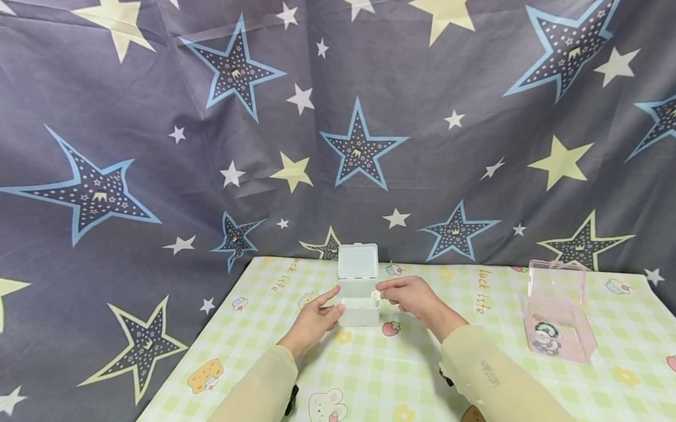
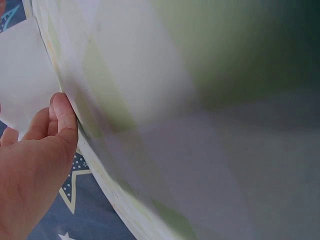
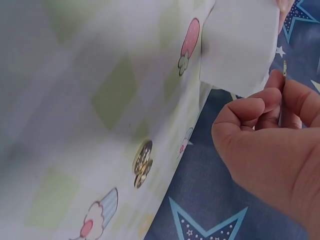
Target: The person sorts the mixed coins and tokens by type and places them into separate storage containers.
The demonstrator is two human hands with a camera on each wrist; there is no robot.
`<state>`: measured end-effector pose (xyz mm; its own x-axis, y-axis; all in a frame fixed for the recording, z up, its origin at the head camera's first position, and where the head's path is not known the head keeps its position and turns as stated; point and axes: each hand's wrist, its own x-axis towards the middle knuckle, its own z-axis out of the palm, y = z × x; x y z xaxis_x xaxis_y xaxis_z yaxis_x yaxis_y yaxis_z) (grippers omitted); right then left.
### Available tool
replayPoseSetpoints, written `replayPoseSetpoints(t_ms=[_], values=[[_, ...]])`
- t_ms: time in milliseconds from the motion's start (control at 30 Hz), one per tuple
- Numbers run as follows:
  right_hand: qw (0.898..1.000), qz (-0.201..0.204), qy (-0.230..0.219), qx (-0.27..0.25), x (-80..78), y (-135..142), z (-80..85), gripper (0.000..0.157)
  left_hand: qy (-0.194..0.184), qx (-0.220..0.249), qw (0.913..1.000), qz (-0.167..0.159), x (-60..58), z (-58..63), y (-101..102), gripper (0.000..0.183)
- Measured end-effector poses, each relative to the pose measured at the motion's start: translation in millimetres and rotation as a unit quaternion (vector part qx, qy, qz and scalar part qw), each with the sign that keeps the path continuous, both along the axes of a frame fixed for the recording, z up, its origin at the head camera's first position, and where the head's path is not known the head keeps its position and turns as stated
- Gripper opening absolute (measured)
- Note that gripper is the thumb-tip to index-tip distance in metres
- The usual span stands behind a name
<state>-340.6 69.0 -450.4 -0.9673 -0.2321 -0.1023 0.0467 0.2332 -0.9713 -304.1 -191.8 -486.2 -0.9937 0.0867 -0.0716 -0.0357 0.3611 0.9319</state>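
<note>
A small white box (image 1: 361, 315) stands on the table with its lid (image 1: 358, 260) raised at the back. At its left side my left hand (image 1: 313, 320) holds it, thumb by the front corner and index finger by the rim. In the left wrist view, the left hand's (image 2: 42, 150) fingertips lie against the white wall. My right hand (image 1: 411, 297) is at the box's right rim, pinching a small pale flat piece (image 1: 376, 295). Seen edge-on in the right wrist view, that thin piece (image 3: 284, 70) has a gold edge. Its exact kind cannot be told.
To the right stands a clear pink box (image 1: 579, 338) with its lid up and several small figured pieces (image 1: 546, 339) inside. A gold-brown speckled shape (image 3: 143, 162) shows on the cloth; whether object or print is unclear. A starry curtain (image 1: 286, 143) hangs behind the table.
</note>
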Motion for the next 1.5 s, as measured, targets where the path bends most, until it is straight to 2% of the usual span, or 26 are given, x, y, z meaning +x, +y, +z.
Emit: replayPoseSetpoints(t_ms=[267, 633, 867, 1000, 1133, 1333, 1500], values=[[0.999, -0.006, -0.027, -0.020, 3.1, -6, -1.4, 0.030, 0.002, -0.003, 1.0000, 0.002, -0.3, -0.2, 1, 0.061], [0.999, -0.015, -0.037, -0.036, 2.5, -7, -5.0, 0.031, 0.001, 0.002, 1.0000, 0.000, 1.6, -0.2, 2, 0.061], [0.998, -0.006, -0.040, -0.047, 2.4, -2, -3.9, 0.034, 0.003, -0.001, 1.0000, 0.003, 1.3, -1.3, 3, 0.061], [0.999, -0.019, -0.021, -0.019, 0.3, 14, -1.1, 0.035, 0.008, -0.006, 0.9999, -0.004, 1.7, -1.2, 3, 0.060], [0.999, -0.028, -0.002, 0.031, -2.4, 41, -0.1, 0.036, 0.012, -0.013, 0.9998, -0.008, 1.6, -1.7, 2, 0.060], [0.993, -0.004, 0.026, 0.117, -1.4, 80, -7.3, 0.037, 0.012, -0.015, 0.9998, -0.010, -1.0, -2.4, 0, 0.061], [0.982, 0.029, 0.028, 0.183, 0.8, 95, -17.3, 0.034, 0.006, -0.020, 0.9998, -0.005, -1.7, -2.7, -1, 0.061]])
